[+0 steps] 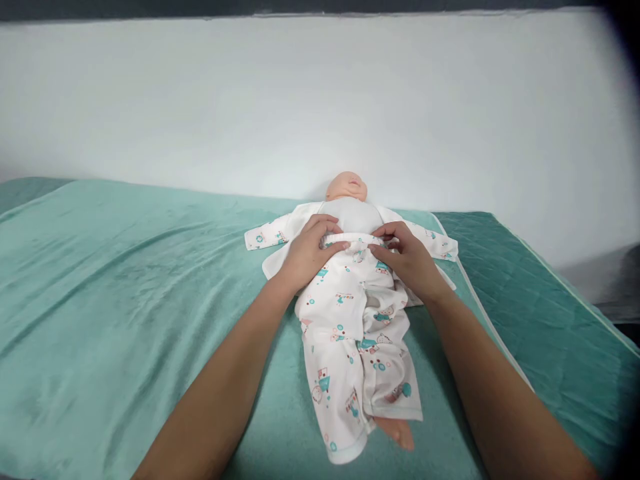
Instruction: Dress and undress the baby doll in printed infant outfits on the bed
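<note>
A baby doll lies on its back, its head toward the wall. White printed pants cover its legs, and one foot shows below the cuff on the right. My left hand pinches the left side of the pants' waistband, thumb in front and fingers at the upper edge. At the right side of the same waistband, my right hand is closed in a similar pinch. A white printed shirt lies open under the doll with its sleeves spread out; the doll's pale torso shows between its halves.
A light green blanket with soft folds spreads under the doll. To the right lies a darker green quilted cover with a pale edge. Behind the doll's head rises a white wall.
</note>
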The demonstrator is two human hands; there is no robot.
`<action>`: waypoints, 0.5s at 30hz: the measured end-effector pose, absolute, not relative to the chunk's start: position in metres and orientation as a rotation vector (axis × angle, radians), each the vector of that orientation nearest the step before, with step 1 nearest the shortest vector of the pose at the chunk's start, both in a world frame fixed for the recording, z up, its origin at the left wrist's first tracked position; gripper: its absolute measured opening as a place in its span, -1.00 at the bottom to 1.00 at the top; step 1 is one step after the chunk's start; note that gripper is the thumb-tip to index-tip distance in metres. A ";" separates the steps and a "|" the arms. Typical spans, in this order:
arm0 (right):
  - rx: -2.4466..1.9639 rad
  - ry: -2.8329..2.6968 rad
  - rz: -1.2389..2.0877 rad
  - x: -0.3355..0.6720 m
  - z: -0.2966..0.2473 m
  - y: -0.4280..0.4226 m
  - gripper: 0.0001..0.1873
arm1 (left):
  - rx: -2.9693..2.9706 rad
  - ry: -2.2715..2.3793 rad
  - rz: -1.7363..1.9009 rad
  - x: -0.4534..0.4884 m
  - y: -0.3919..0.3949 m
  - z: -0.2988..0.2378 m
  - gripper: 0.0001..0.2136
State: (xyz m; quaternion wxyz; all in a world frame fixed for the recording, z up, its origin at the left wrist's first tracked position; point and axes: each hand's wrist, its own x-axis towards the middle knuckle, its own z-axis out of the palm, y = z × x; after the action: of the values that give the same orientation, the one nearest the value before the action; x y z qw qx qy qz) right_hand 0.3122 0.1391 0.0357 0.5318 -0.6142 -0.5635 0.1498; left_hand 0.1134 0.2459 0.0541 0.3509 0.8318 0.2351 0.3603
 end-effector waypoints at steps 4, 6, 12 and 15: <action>-1.538 -1.533 0.319 0.314 0.044 0.146 -0.81 | 2.115 0.638 0.873 0.115 0.244 0.057 -0.83; -1.523 -1.626 0.270 0.315 0.046 0.151 -0.82 | 2.094 0.604 0.876 0.116 0.246 0.060 -0.83; -1.560 -1.461 0.444 0.316 0.052 0.168 -0.71 | 2.055 0.681 0.854 0.122 0.264 0.067 -0.82; -1.581 -1.405 0.505 0.321 0.054 0.185 -0.66 | 2.009 0.711 0.889 0.129 0.281 0.063 -0.82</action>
State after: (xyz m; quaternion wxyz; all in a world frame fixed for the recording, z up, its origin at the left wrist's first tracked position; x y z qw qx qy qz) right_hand 0.3209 0.1848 0.0543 0.4648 -0.6438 -0.5720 0.2056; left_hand 0.1287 0.2808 0.0629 0.4046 0.7956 0.2817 0.3520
